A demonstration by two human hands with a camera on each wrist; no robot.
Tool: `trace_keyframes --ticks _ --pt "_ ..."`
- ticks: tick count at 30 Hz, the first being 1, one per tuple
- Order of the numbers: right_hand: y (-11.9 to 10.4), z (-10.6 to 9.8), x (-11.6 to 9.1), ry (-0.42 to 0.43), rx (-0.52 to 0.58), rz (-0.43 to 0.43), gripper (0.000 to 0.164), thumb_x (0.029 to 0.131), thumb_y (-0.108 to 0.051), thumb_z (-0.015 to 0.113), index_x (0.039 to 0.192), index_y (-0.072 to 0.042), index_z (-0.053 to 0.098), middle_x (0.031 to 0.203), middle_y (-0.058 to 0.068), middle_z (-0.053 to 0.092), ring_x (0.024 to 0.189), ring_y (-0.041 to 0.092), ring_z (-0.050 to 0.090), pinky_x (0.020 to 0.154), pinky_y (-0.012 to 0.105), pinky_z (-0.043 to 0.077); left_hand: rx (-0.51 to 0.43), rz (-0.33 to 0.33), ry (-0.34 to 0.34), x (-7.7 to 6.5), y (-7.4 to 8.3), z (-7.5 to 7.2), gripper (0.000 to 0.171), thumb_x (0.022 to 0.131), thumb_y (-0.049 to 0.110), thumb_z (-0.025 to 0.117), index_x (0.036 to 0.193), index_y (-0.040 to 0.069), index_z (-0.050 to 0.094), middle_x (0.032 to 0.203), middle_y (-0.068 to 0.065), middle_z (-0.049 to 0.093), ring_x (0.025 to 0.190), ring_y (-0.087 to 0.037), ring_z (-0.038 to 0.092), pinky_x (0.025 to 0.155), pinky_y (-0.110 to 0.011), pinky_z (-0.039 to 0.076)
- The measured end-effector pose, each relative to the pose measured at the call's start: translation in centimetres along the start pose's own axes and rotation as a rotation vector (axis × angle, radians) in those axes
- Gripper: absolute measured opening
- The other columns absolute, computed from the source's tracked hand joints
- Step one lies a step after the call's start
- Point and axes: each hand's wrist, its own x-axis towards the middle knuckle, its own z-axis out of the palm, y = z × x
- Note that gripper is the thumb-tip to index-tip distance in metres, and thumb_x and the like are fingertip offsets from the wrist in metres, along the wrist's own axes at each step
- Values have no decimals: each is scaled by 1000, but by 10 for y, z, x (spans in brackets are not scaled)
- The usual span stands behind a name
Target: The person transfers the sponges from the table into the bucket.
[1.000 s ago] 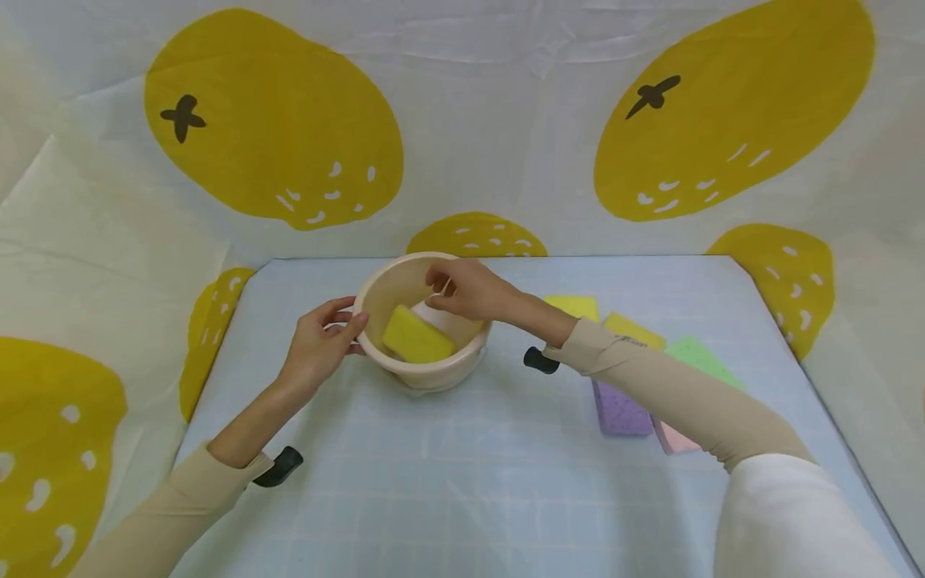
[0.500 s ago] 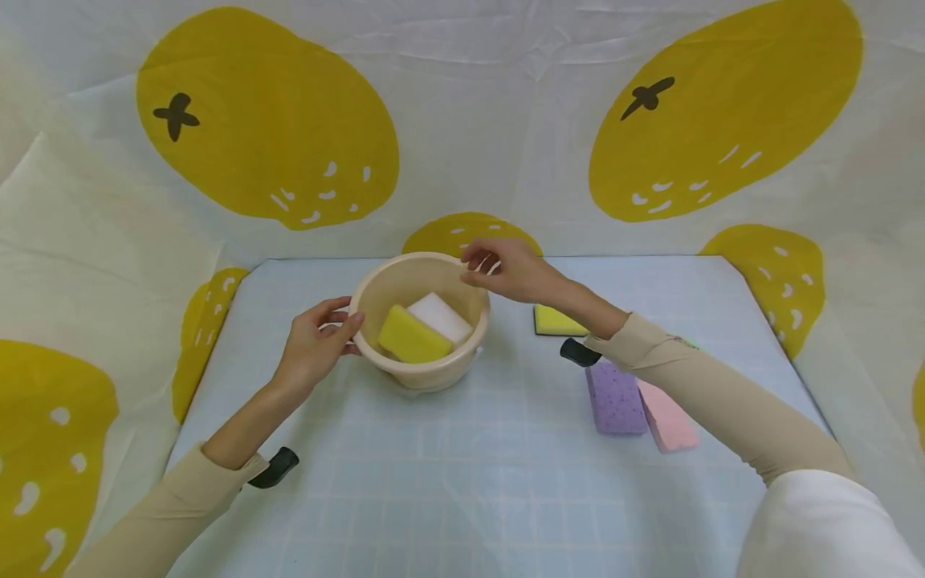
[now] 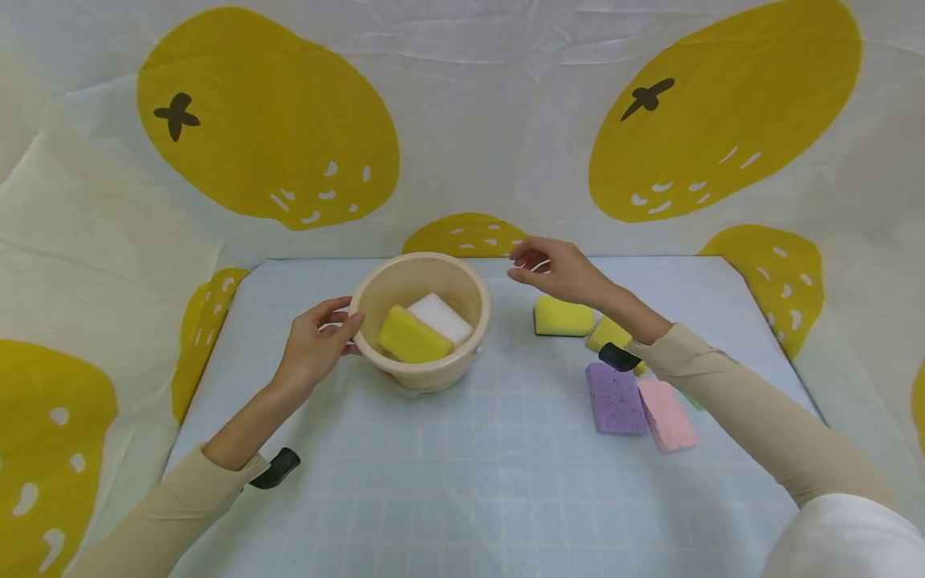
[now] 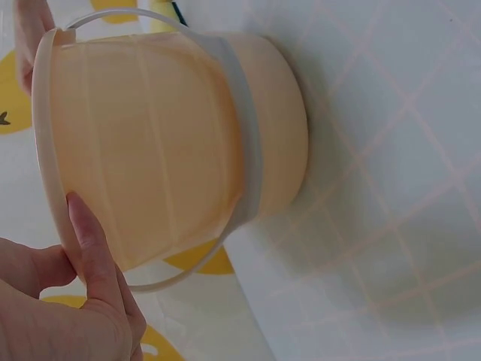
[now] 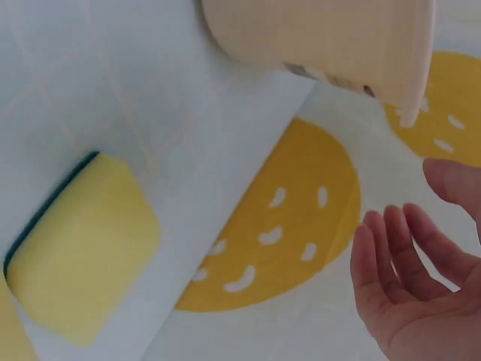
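We see the left hand set against the near-left side of the beige bucket. Its thumb lies pressed along the rim, as the left wrist view shows, and the fingers curl round the outside wall, so this hand grips the bucket. The bucket stands upright on the pale blue gridded table, its thin handle folded down against its wall.

The right hand is in the air just to the right of the bucket, above the table's far edge. Its fingers are loosely spread and relaxed, palm empty; the right wrist view confirms that it holds and touches nothing.

Inside the bucket we find a yellow sponge leaning on the near-left wall and a white sponge beside it, toward the right.

To the right of the bucket, under the right hand and forearm, a yellow sponge with a dark underside lies flat on the table. Further right and nearer, partly behind the right wrist, is another yellow sponge. Nearer still, a purple sponge and a pink sponge lie side by side, touching.
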Motion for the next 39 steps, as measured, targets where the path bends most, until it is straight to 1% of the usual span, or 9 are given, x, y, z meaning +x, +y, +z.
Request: trace_keyframes --ticks 7,14,21,26,30,34,37,39 --pt "30 -3 -13 34 -22 50 29 98 -14 71 120 4 64 113 19 67 105 32 64 96 49 55 -6 2 2 2 -2 -1 56 104 21 65 151 -2 46 125 -24 54 78 -4 65 72 -20 61" --pt "56 -5 -25 24 -20 124 32 99 -16 71 122 5 63 117 21 66 108 34 64 99 49 54 -7 -9 12 2 -4 -1 55 103 22 65 150 -1 47 125 -23 55 80 -5 66 73 -21 62" --pt "83 1 -32 18 -2 188 37 99 -19 71 125 4 61 124 26 63 112 35 62 101 50 53 -16 -11 20 1 -5 -2 54 103 22 66 149 -1 49 122 -22 54 78 -6 65 72 -21 62" --pt "98 5 -37 4 -2 191 39 99 -18 71 127 8 60 126 29 62 116 41 60 104 55 50 -38 -11 17 2 -6 -1 55 103 21 66 149 -1 48 122 -22 54 79 -6 65 72 -21 62" --pt "108 7 -40 -9 -16 223 43 99 -18 71 129 10 58 130 30 59 123 46 54 108 58 45 -48 -11 17 1 -5 0 56 103 22 66 150 -1 48 123 -22 54 80 -6 65 73 -22 62" --pt "119 9 -43 -37 -62 286 46 99 -22 71 132 7 58 137 29 56 130 47 48 112 60 40 -56 -13 21 1 -6 0 55 103 21 66 150 -1 48 124 -23 54 81 -6 65 73 -22 62" --pt "125 11 -43 -70 -82 315 47 100 -26 70 134 5 58 140 28 54 132 48 46 113 63 38 -58 -11 21 1 -6 0 54 103 20 66 149 -1 48 123 -23 53 80 -6 65 73 -23 62" --pt "127 11 -43 -90 -79 313 48 102 -28 68 135 5 58 140 28 55 132 49 46 112 64 38 -63 -6 20 1 -6 -1 54 103 20 65 149 -2 48 122 -23 53 79 -6 65 73 -23 62"
